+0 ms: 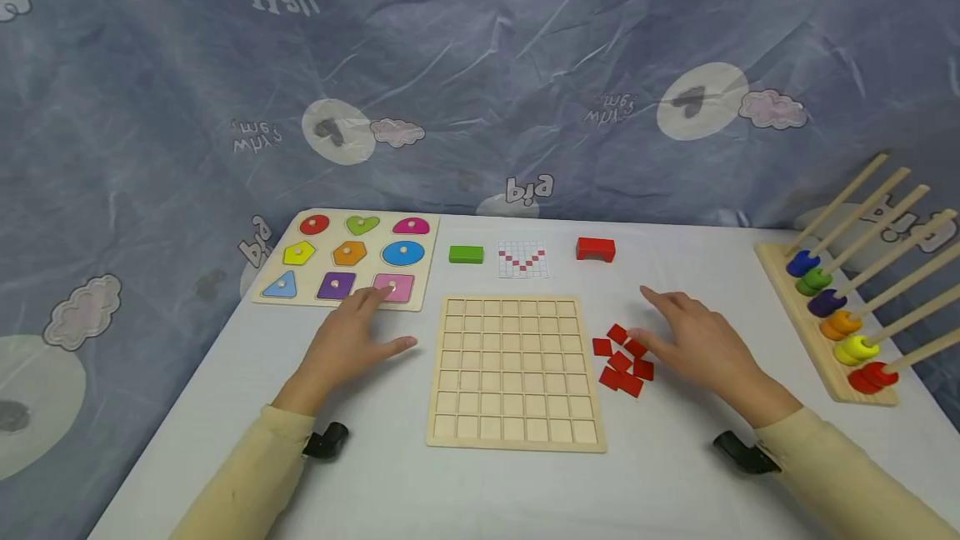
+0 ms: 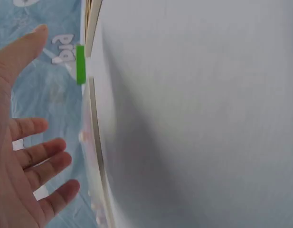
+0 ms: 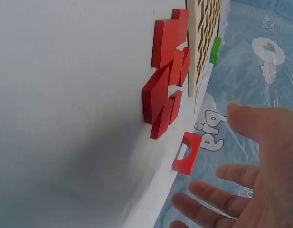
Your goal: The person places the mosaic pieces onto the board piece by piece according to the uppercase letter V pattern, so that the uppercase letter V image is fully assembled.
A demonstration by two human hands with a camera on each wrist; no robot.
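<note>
Both hands hover above a white table and hold nothing. My left hand (image 1: 347, 348) is between the wooden grid board (image 1: 516, 447) and the shape puzzle (image 1: 341, 273); its fingers are spread and its thumb points toward the board. In the left wrist view the left hand (image 2: 23, 166) has its palm showing. To the right of the board is my right hand (image 1: 697, 348), just beside a loose cluster of red square tiles (image 1: 620, 362). The right wrist view shows these red tiles (image 3: 160, 90) lying flat, apart from the right hand (image 3: 260, 175). The grid's cells hold no tiles.
Behind the board lie a green block (image 1: 466, 255), a small card (image 1: 517, 269) with a red V pattern, and a red arch block (image 1: 596, 249). A wooden peg stand (image 1: 817, 332) with coloured rings occupies the right side. A patterned blue cloth (image 1: 480, 73) hangs behind.
</note>
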